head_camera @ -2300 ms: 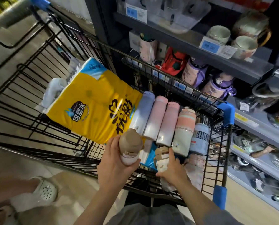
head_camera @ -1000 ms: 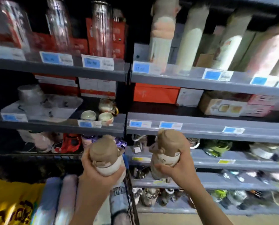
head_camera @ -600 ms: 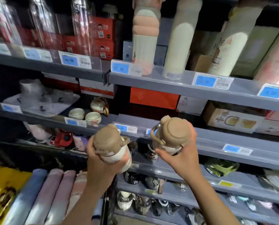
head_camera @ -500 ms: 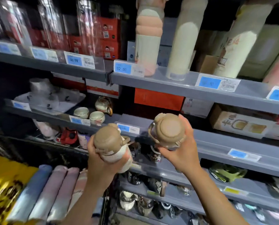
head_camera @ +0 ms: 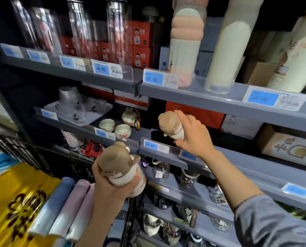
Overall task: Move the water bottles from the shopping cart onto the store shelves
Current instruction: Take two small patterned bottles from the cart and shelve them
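our right hand [head_camera: 193, 138] grips a small brown-capped bottle [head_camera: 171, 125], fingers curled round its body, holding it tilted over the front edge of the middle shelf [head_camera: 237, 157], just above a blue price tag [head_camera: 150, 145]. we cannot tell whether the bottle's base touches the shelf. our left hand [head_camera: 111, 186] grips a second brown-capped bottle [head_camera: 120, 168] from below, fingers wrapped round its pale body, holding it up in front of the shelving, lower and nearer to us than the other one.

below the left hand, in the shopping cart [head_camera: 15, 148], we see three pastel bottles [head_camera: 68, 205] lying side by side, blue and pink, next to a yellow package [head_camera: 11, 202] with dark lettering.

on the top shelf [head_camera: 220, 102] stand tall bottles: a peach-and-cream bottle [head_camera: 186, 41] and a cream bottle [head_camera: 227, 47] beside it, with clear glass bottles [head_camera: 116, 31] and red boxes [head_camera: 141, 43] to the left. on the middle level, left of the right hand, sit two small cups [head_camera: 115, 128] and a teapot [head_camera: 130, 116]. an orange box [head_camera: 207, 118] stands behind the right hand. lower shelves hold small glassware, too blurred to name.
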{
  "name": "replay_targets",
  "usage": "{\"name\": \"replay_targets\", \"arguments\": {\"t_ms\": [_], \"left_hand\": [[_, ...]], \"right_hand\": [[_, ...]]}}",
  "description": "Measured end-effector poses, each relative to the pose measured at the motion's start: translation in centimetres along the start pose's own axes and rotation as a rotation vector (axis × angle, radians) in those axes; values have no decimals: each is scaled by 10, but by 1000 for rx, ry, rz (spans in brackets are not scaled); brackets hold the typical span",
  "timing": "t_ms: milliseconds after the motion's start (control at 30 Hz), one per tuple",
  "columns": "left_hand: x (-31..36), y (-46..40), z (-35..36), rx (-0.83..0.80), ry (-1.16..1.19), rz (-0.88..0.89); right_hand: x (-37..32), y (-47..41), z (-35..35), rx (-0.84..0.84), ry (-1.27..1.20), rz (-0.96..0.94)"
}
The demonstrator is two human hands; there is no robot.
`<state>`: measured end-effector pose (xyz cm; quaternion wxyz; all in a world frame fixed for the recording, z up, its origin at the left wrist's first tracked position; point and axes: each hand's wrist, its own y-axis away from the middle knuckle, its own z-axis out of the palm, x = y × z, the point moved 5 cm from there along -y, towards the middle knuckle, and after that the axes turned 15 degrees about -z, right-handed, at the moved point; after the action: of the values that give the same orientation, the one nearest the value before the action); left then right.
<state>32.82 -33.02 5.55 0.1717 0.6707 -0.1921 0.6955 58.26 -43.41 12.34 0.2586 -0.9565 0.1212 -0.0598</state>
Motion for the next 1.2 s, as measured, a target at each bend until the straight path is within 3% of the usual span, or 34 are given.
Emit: {"name": "replay_targets", "arguments": {"t_ms": [200, 400, 667, 933, 1067, 1200], "left_hand": [[-6, -9, -9, -4, -26, -50], [-21, -24, -20, 10, -102, -60], [-23, -26, -34, 29, -186, -37], [-20, -26, -37, 42, -250, 17], [-15, -24, -26, 53, -291, 53], [1, -16, 12, -13, -409, 75]], "right_hand": [[-3, -14, 34, 122, -356, 424], [-12, -26, 68, 255, -447, 795], [-25, -31, 77, 219, -274, 790], [-27, -22, 73, 248, -295, 746], [-57, 14, 41, 487, -550, 589], [-131, 60, 6, 434, -1011, 434]]}}
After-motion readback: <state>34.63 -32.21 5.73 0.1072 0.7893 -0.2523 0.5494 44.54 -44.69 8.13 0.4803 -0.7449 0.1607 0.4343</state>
